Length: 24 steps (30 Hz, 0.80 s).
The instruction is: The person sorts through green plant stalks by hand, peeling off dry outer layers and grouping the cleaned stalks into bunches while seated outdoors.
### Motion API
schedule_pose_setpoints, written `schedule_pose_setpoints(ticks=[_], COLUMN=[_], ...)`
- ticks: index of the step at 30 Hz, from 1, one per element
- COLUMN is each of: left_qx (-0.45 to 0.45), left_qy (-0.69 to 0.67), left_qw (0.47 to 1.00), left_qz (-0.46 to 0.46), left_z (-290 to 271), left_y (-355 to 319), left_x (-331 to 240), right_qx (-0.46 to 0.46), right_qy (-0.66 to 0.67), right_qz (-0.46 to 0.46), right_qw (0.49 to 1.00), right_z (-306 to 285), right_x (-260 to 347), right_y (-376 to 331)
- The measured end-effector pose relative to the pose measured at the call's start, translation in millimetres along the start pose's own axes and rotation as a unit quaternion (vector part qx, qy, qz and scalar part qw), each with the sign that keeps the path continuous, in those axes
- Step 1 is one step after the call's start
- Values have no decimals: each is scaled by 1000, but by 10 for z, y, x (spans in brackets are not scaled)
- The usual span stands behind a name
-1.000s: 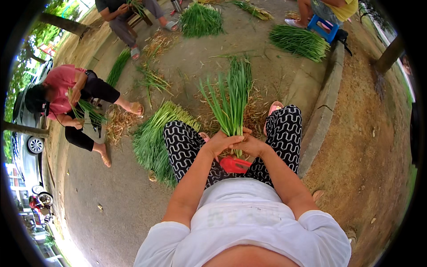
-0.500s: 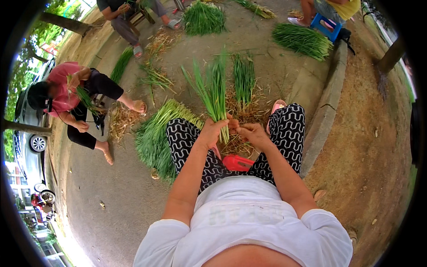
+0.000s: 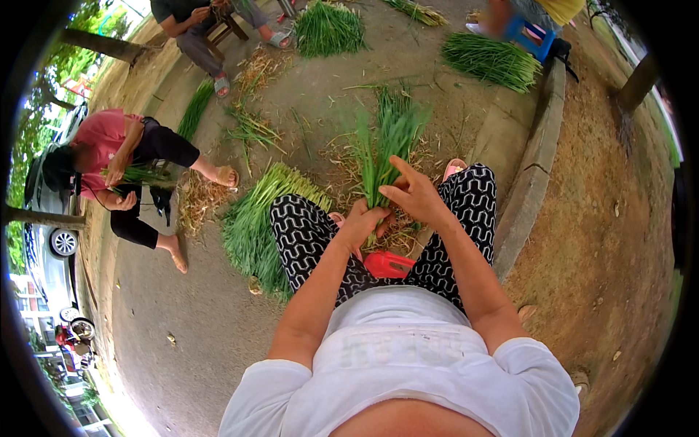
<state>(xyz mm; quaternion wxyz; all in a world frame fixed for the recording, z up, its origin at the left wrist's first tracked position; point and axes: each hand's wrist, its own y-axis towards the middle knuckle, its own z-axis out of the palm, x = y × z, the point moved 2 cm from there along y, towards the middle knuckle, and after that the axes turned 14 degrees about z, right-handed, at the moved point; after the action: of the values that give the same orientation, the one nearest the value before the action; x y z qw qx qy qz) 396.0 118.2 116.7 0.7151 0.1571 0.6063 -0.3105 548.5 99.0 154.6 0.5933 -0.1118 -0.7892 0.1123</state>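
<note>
My left hand (image 3: 362, 221) is closed around the lower stems of a bunch of chives (image 3: 373, 162), held upright between my knees. The leaf tips fan out and blur with motion. To the right of the bunch is my right hand (image 3: 419, 193), its index finger and thumb stretched out and apart beside the leaves; I see nothing in it. Behind the held bunch, another bunch of chives (image 3: 397, 102) lies on the ground, partly covered. By my left knee spreads a large pile of chives (image 3: 255, 229), pale stem ends towards the far side.
Dry straw-coloured trimmings (image 3: 402, 237) lie between my feet, near a red plastic object (image 3: 388, 264). A person in a pink top (image 3: 109, 149) handles chives at the left. More chive piles (image 3: 329, 30) lie farther off near two other seated people. A stone kerb (image 3: 531, 189) runs along my right.
The held bunch has tilted right and lowered slightly. My right hand has gone from pinching near the stem ends to spread fingers higher up, beside the leaves.
</note>
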Motion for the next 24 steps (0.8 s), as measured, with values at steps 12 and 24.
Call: schedule_pose_setpoints(ticks=[12, 24], left_qx=[2, -24], left_qy=[-4, -1], left_qw=[1000, 1000], left_qz=[-14, 8], left_z=[105, 127], left_y=[22, 49], left_x=[-44, -46], right_qx=[-173, -300], right_qy=[-103, -269], right_qz=[-136, -218], right_qw=[970, 889], right_z=[-68, -53], right_x=[-117, -98], right_y=[-25, -152])
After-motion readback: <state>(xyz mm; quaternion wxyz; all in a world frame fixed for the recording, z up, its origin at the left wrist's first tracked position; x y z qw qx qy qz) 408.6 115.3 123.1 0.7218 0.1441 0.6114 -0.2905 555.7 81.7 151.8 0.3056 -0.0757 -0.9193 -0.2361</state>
